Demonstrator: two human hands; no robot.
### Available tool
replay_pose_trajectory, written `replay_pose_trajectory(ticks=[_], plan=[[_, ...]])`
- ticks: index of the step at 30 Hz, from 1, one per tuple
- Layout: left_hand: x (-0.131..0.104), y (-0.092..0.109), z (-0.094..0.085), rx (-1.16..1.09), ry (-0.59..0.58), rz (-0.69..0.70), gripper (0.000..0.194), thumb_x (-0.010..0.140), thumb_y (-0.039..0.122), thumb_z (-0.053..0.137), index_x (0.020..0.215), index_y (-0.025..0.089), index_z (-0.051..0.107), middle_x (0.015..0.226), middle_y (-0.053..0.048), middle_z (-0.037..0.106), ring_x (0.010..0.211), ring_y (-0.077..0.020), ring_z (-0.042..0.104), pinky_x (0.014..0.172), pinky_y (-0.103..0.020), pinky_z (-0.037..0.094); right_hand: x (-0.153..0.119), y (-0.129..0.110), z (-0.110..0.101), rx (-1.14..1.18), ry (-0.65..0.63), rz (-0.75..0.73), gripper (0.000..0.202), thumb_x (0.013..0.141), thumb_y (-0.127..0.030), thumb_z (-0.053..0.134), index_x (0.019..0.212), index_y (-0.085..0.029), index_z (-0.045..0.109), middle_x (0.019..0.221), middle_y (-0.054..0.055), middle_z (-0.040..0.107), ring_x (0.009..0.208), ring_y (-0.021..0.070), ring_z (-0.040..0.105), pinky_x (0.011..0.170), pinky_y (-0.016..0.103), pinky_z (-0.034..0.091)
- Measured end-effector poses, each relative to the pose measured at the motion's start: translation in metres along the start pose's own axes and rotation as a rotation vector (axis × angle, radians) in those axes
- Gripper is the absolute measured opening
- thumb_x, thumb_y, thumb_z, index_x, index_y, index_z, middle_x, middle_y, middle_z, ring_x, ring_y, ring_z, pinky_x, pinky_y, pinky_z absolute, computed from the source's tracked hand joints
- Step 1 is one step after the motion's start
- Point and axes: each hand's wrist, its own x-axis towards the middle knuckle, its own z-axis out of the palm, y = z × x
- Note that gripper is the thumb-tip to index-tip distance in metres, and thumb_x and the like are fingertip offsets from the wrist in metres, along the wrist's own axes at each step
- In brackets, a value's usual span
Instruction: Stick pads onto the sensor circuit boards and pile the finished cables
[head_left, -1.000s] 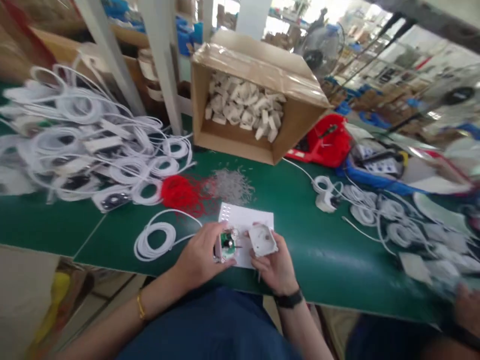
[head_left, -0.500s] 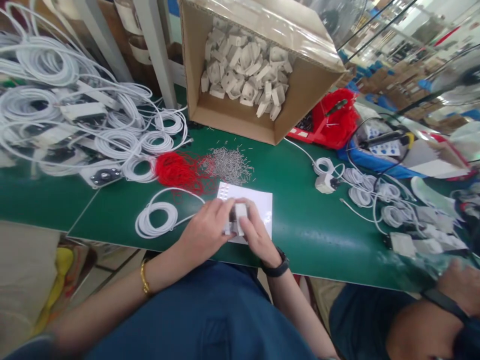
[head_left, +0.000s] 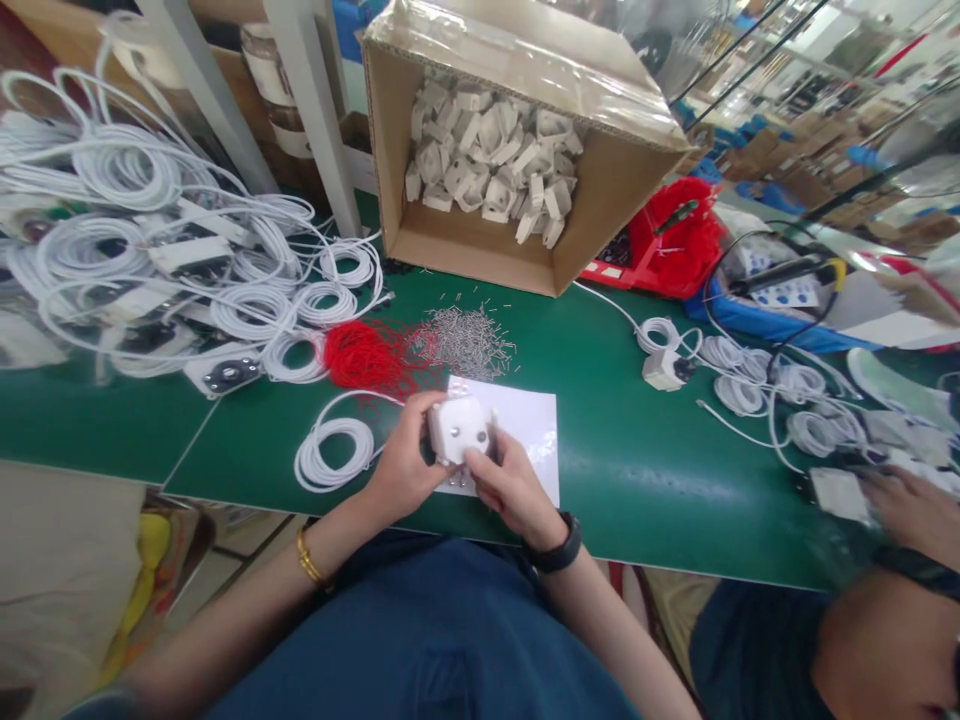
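A white plastic housing (head_left: 460,428) with two dark round holes faces up between my hands. My left hand (head_left: 409,447) grips its left side, thumb below and fingers above. My right hand (head_left: 514,485) holds its right side, with the thumb near the lower edge. Beneath lies a white sheet (head_left: 536,430), partly hidden by the hands. Left of my left hand, a coiled white cable (head_left: 335,455) rests on the green table (head_left: 630,440), and its end runs toward the housing. Farther back are a pile of small metal pins (head_left: 466,342) and a bundle of red strands (head_left: 360,355).
An open cardboard box (head_left: 480,255) of white housings stands at the back. Coiled cables with white units (head_left: 199,258) crowd the left. At right are a red bin (head_left: 675,240), a blue tray (head_left: 780,315), more cables (head_left: 739,395) and a co-worker's hand (head_left: 919,515).
My hands have turned the housing, so its face with two holes now shows upward. The co-worker's hand has moved onto a white unit at right. The view has shifted slightly.
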Motion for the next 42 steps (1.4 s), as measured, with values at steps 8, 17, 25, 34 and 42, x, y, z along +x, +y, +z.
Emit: replay_pose_trajectory(ticks=[8,17,25,34,42], plan=[[0.029,0.010,-0.022,-0.077,-0.207,-0.185,0.040,0.084,0.051,0.049,0.094,0.014,0.061,0.076,-0.001,0.060,0.068,-0.0149,0.054,0.063,-0.024,0.042,-0.005,0.005,0.016,0.089,0.079,-0.070,0.041,0.072,-0.037,0.074,0.103,-0.014,0.060,0.073,-0.002,0.057,0.037,0.0003,0.033,0.030,0.014,0.025],[0.023,0.003,-0.009,-0.176,-0.080,-0.245,0.034,0.083,0.048,0.053,0.085,0.015,0.060,0.065,0.003,0.055,0.057,-0.0107,0.046,0.053,-0.021,0.035,-0.007,0.008,0.020,0.141,0.069,-0.033,0.040,0.075,-0.037,0.071,0.107,-0.016,0.060,0.080,-0.001,0.057,0.040,0.0012,0.033,0.029,0.014,0.026],[0.025,0.006,-0.019,-0.113,-0.261,-0.146,0.039,0.084,0.041,0.055,0.114,0.016,0.056,0.100,-0.007,0.063,0.089,-0.0194,0.058,0.075,-0.028,0.046,0.004,-0.004,-0.013,-0.294,0.010,-0.107,0.046,0.076,-0.036,0.069,0.116,-0.016,0.056,0.092,0.004,0.060,0.046,0.0044,0.041,0.037,0.017,0.034],[0.067,0.038,-0.048,0.460,-0.092,0.081,0.025,0.088,0.034,0.049,0.100,0.017,0.062,0.094,-0.006,0.062,0.079,-0.0166,0.059,0.071,-0.028,0.047,-0.014,0.030,-0.053,-1.584,-0.106,-0.675,0.038,0.090,-0.012,0.045,0.125,-0.023,0.052,0.115,0.014,0.057,0.074,0.0169,0.062,0.060,0.027,0.051],[0.158,0.015,-0.024,0.845,-0.256,0.106,0.018,0.083,0.022,0.052,0.095,0.017,0.064,0.101,-0.008,0.061,0.094,-0.0220,0.058,0.087,-0.034,0.042,-0.001,-0.004,-0.072,-1.130,0.146,-0.396,0.023,0.094,-0.021,0.042,0.105,-0.019,0.062,0.103,0.008,0.065,0.095,0.0162,0.061,0.081,0.026,0.048]])
